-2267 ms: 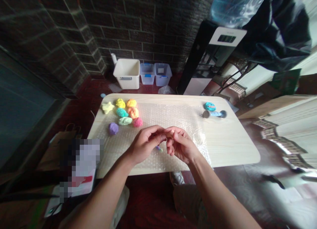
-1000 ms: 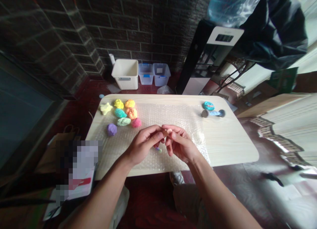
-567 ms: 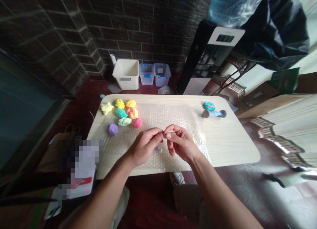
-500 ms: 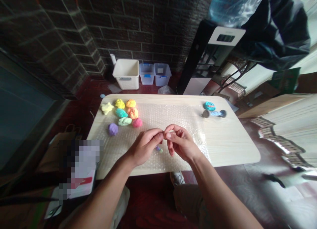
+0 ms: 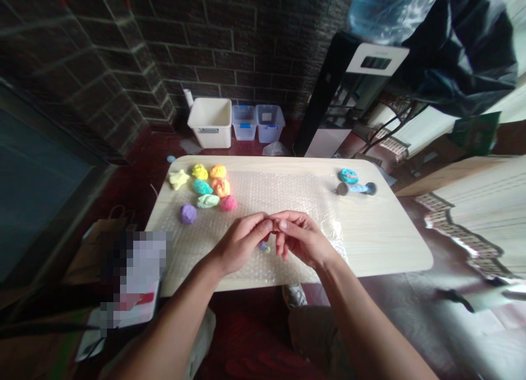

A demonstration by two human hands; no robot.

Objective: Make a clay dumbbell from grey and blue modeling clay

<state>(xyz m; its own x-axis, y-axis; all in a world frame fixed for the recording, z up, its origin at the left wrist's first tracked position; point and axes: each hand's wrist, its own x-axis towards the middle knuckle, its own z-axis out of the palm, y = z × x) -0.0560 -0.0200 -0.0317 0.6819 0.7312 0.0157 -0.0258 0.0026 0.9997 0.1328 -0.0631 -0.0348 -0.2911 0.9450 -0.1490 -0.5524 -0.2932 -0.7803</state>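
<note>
Table (image 5: 382,243) w/ bubble wrap (image 5: 263,196): L hand (image 5: 242,243) and R hand (image 5: 302,237) at 6 o'clock, fingers curled, tips pressed together, can't tell if anything's pinched, little change in last sec; tiny blue-green clay bits (image 5: 264,247) just below.

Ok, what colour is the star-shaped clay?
The star-shaped clay is pale yellow; the head view shows it on the table's far left.

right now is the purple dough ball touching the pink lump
No, the purple dough ball sits apart from the pink lump, with bubble wrap showing between them.
</note>
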